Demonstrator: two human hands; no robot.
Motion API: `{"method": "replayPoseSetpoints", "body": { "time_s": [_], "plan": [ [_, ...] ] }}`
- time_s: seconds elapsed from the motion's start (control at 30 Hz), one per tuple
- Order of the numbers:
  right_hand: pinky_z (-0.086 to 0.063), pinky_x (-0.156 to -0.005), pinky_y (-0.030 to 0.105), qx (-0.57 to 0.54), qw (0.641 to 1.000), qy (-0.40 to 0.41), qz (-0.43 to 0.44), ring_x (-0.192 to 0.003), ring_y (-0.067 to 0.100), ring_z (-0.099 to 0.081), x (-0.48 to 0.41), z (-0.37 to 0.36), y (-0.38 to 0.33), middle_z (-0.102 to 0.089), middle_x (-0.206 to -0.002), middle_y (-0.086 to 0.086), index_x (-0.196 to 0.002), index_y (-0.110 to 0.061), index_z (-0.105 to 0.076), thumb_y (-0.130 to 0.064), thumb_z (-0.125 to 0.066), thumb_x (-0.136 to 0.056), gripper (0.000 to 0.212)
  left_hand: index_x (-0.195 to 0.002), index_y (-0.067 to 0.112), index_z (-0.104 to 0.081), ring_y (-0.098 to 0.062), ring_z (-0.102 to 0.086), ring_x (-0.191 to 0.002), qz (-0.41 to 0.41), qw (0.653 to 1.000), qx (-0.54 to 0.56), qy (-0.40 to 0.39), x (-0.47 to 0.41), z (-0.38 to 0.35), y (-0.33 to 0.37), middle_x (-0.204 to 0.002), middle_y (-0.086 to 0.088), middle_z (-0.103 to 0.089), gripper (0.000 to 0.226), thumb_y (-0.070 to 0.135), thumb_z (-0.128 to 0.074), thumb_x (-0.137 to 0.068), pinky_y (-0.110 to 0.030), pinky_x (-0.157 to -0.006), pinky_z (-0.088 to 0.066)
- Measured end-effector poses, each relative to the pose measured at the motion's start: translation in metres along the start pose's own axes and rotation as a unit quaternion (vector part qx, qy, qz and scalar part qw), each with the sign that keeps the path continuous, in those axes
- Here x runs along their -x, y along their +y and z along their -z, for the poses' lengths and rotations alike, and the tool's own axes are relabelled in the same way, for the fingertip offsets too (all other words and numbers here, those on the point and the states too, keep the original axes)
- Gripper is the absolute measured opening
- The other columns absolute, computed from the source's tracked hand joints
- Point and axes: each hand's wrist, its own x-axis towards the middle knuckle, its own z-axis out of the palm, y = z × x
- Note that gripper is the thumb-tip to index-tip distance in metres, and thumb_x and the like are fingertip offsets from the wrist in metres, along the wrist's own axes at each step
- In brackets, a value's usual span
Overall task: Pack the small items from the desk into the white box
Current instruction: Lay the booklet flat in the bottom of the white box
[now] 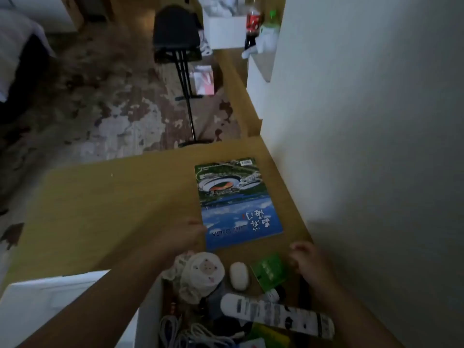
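Observation:
A book with a stadium photo on its cover lies flat on the wooden desk, near the wall. My left hand grips its near left corner. My right hand hovers just off the book's near right corner, fingers curled with nothing in them, beside a green packet. The white box stands at the near edge. Right of its wall lie a cream bear pouch, a white oval mouse, a white labelled tube and coiled cables.
A white lid lies left of the box. A grey wall bounds the desk on the right. Beyond the desk are a patterned rug, a black stand, a black stool and bottles on a far shelf.

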Motion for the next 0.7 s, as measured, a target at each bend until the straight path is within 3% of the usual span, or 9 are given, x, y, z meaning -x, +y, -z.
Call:
{"method": "replayPoseSetpoints", "body": {
  "time_s": [0.13, 0.23, 0.37, 0.5, 0.53, 0.6, 0.7],
  "plan": [
    [-0.049, -0.083, 0.046, -0.052, 0.998, 0.012, -0.033, -0.074, 0.016, -0.054, -0.048, -0.008, -0.016, -0.057, -0.084, 0.002, -0.115, -0.021, -0.053, -0.011, -0.049, -0.089, 0.028, -0.088, 0.014, -0.054, -0.025, -0.054, -0.079, 0.067, 0.997, -0.005, 0.027, -0.050, -0.024, -0.009, -0.087, -0.010, -0.052, 0.008, 0.022, -0.053, -0.087, -0.036, -0.070, -0.046],
    [-0.049, -0.078, 0.037, -0.113, 0.992, 0.010, -0.049, -0.079, 0.015, -0.057, -0.072, -0.015, -0.016, -0.059, -0.087, 0.003, -0.124, -0.014, -0.052, -0.010, -0.051, -0.090, 0.035, -0.082, 0.010, -0.058, -0.022, -0.054, -0.072, 0.103, 0.993, 0.001, 0.058, -0.074, -0.034, -0.020, -0.082, -0.010, -0.057, 0.012, 0.022, -0.055, -0.084, -0.033, -0.062, -0.043],
    [-0.049, -0.081, 0.040, -0.090, 0.994, 0.001, -0.055, -0.077, 0.016, -0.056, -0.091, -0.016, -0.023, -0.059, -0.082, 0.000, -0.108, -0.004, -0.059, -0.020, -0.050, -0.093, 0.024, -0.085, 0.005, -0.059, -0.029, -0.056, -0.081, 0.135, 0.985, 0.095, 0.045, -0.095, -0.046, -0.030, -0.091, -0.018, -0.059, 0.015, 0.019, -0.054, -0.087, -0.038, -0.069, -0.041],
    [-0.048, -0.082, 0.036, -0.072, 0.993, -0.057, -0.073, -0.079, 0.011, -0.053, -0.095, -0.015, -0.038, -0.056, -0.085, -0.007, -0.104, -0.027, -0.061, -0.038, -0.059, -0.088, 0.020, -0.080, 0.006, -0.054, -0.026, -0.054, -0.077, 0.153, 0.978, 0.135, 0.053, -0.103, -0.051, -0.030, -0.086, -0.014, -0.056, 0.020, 0.024, -0.055, -0.090, -0.035, -0.064, -0.040],
    [-0.049, -0.081, 0.035, -0.081, 0.991, -0.074, -0.073, -0.083, 0.012, -0.056, -0.094, -0.017, -0.043, -0.058, -0.089, -0.005, -0.093, -0.028, -0.059, -0.038, -0.061, -0.087, 0.011, -0.080, 0.007, -0.054, -0.024, -0.055, -0.074, 0.160, 0.976, 0.137, 0.055, -0.103, -0.052, -0.027, -0.084, -0.012, -0.057, 0.020, 0.025, -0.057, -0.090, -0.034, -0.061, -0.041],
    [-0.055, -0.079, 0.037, -0.165, 0.976, -0.116, -0.084, -0.090, 0.018, -0.064, -0.092, -0.020, -0.050, -0.065, -0.099, 0.005, -0.095, -0.017, -0.058, -0.029, -0.060, -0.089, 0.014, -0.084, 0.008, -0.055, -0.025, -0.058, -0.076, 0.168, 0.973, 0.148, 0.052, -0.102, -0.052, -0.025, -0.086, -0.012, -0.059, 0.019, 0.026, -0.060, -0.088, -0.035, -0.060, -0.043],
    [-0.058, -0.066, 0.035, -0.215, 0.964, -0.151, -0.051, -0.088, 0.021, -0.071, -0.083, -0.023, -0.060, -0.070, -0.101, 0.005, -0.102, -0.022, -0.057, -0.013, -0.051, -0.094, 0.013, -0.080, 0.010, -0.052, -0.025, -0.057, -0.078, 0.164, 0.973, 0.154, 0.050, -0.098, -0.050, -0.019, -0.088, -0.011, -0.056, 0.019, 0.025, -0.062, -0.088, -0.037, -0.062, -0.043]
  ]
}}
